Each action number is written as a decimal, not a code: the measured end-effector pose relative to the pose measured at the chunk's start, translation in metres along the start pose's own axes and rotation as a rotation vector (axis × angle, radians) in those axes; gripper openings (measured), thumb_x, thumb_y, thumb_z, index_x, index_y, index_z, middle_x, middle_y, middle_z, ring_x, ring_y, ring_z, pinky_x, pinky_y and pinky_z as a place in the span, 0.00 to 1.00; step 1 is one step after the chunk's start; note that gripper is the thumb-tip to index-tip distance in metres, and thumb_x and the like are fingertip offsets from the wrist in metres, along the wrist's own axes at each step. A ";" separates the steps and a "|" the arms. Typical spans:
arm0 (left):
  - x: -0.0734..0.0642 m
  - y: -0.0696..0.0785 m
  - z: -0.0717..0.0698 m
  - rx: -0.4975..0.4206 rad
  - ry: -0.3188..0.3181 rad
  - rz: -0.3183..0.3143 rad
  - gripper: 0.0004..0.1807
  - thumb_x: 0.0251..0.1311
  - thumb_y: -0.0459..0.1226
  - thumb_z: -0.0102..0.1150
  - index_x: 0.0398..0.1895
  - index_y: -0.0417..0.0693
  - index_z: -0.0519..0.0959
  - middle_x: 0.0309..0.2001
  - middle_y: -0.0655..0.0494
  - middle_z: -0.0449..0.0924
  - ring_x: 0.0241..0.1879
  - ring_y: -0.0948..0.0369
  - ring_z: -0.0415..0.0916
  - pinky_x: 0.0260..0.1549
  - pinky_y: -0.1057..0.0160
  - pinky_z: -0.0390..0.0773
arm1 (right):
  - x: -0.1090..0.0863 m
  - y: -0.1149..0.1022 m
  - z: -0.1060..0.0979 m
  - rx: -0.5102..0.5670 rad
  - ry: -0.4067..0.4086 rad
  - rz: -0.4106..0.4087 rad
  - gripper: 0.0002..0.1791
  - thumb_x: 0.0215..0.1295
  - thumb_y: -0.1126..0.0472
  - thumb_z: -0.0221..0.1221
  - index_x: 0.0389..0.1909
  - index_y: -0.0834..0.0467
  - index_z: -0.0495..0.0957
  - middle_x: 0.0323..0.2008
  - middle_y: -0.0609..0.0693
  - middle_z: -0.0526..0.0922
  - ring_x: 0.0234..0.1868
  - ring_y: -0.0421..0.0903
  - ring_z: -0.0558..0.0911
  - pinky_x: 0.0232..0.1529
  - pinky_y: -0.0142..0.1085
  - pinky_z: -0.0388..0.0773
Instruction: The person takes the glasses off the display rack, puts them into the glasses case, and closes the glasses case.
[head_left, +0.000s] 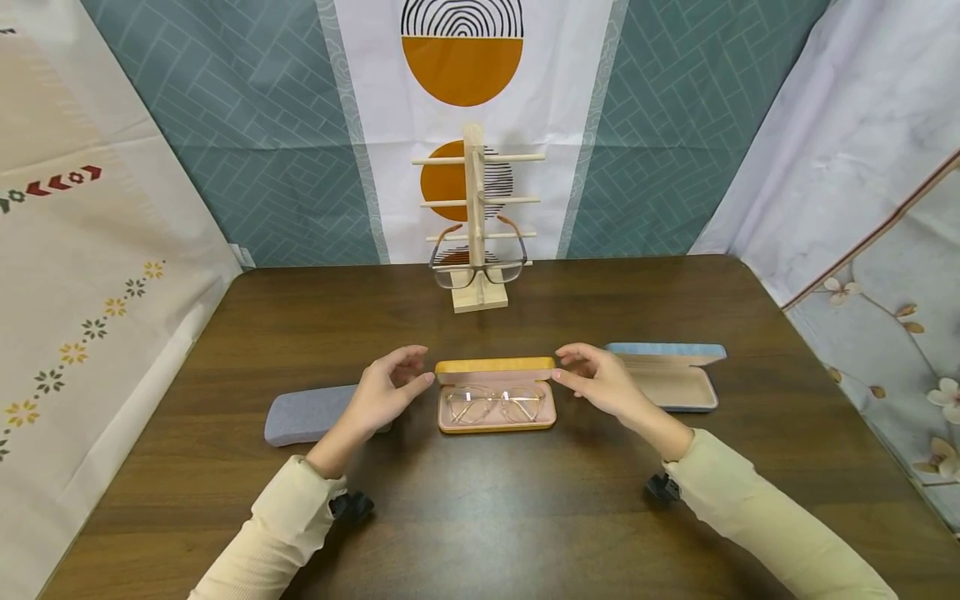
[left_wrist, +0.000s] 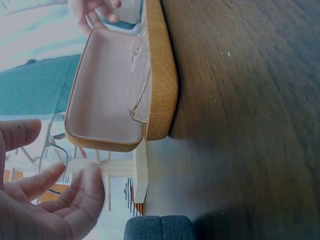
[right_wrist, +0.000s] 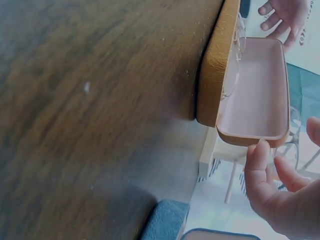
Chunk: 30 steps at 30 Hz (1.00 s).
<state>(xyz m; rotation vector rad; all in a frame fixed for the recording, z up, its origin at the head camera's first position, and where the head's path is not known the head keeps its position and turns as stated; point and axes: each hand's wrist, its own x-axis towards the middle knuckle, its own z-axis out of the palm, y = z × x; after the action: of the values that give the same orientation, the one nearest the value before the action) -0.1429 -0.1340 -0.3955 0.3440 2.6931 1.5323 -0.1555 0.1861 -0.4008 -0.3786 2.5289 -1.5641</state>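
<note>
The open yellow case on the surface held clear glasses, which the lid, if closed unevenly, could have pinched. The left hand at its 9 o'clock and right hand at its 3 o'clock held nothing, fingers loosely apart. Overreach toward 12 o'clock could have jarred the stand beyond.
</note>
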 end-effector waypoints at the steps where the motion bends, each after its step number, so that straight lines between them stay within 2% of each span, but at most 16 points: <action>1: 0.001 -0.001 0.001 -0.002 -0.010 -0.006 0.24 0.57 0.36 0.60 0.58 0.42 0.70 0.49 0.38 0.74 0.44 0.49 0.76 0.42 0.52 0.75 | 0.001 0.000 0.001 0.001 0.006 -0.004 0.23 0.60 0.60 0.59 0.53 0.67 0.70 0.46 0.62 0.74 0.35 0.58 0.77 0.32 0.48 0.78; 7: 0.010 -0.005 0.005 -0.031 -0.071 -0.027 0.29 0.58 0.38 0.58 0.63 0.42 0.64 0.54 0.34 0.69 0.50 0.45 0.72 0.46 0.49 0.73 | 0.009 0.002 0.006 -0.008 0.005 0.017 0.25 0.62 0.58 0.57 0.57 0.66 0.68 0.52 0.64 0.73 0.40 0.59 0.78 0.36 0.46 0.78; 13: 0.018 -0.007 0.012 -0.044 -0.070 -0.050 0.28 0.60 0.41 0.56 0.63 0.43 0.65 0.53 0.35 0.71 0.52 0.46 0.71 0.47 0.50 0.72 | 0.014 0.001 0.010 0.017 -0.039 0.066 0.26 0.64 0.54 0.56 0.57 0.67 0.68 0.53 0.63 0.73 0.43 0.57 0.78 0.38 0.44 0.78; 16: 0.021 -0.008 0.015 -0.057 -0.078 -0.056 0.27 0.61 0.41 0.54 0.62 0.42 0.66 0.51 0.38 0.74 0.49 0.48 0.73 0.44 0.52 0.74 | 0.016 0.002 0.011 0.027 -0.051 0.082 0.26 0.64 0.54 0.55 0.56 0.67 0.69 0.51 0.62 0.75 0.44 0.56 0.78 0.39 0.44 0.78; 21: 0.023 -0.010 0.019 -0.137 -0.110 -0.072 0.23 0.63 0.38 0.52 0.60 0.37 0.68 0.50 0.40 0.75 0.45 0.49 0.75 0.35 0.54 0.78 | 0.017 0.003 0.012 0.052 -0.077 0.112 0.24 0.65 0.53 0.54 0.54 0.67 0.71 0.51 0.62 0.75 0.47 0.55 0.77 0.41 0.43 0.78; 24: 0.023 -0.009 0.020 -0.183 -0.121 -0.090 0.21 0.64 0.37 0.51 0.56 0.34 0.71 0.51 0.39 0.75 0.47 0.48 0.74 0.37 0.52 0.78 | 0.017 0.003 0.012 0.067 -0.087 0.118 0.24 0.65 0.53 0.54 0.54 0.67 0.72 0.51 0.62 0.75 0.48 0.55 0.77 0.42 0.42 0.77; 30: 0.023 -0.010 0.021 -0.212 -0.131 -0.096 0.17 0.63 0.36 0.52 0.50 0.31 0.75 0.50 0.38 0.75 0.48 0.48 0.73 0.38 0.52 0.78 | 0.018 0.003 0.012 0.059 -0.087 0.120 0.23 0.65 0.54 0.54 0.53 0.67 0.73 0.48 0.61 0.77 0.45 0.55 0.79 0.42 0.41 0.78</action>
<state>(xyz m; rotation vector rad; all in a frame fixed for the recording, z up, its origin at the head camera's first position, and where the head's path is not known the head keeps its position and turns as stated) -0.1641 -0.1167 -0.4124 0.2910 2.3856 1.6836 -0.1698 0.1722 -0.4083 -0.2752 2.3877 -1.5394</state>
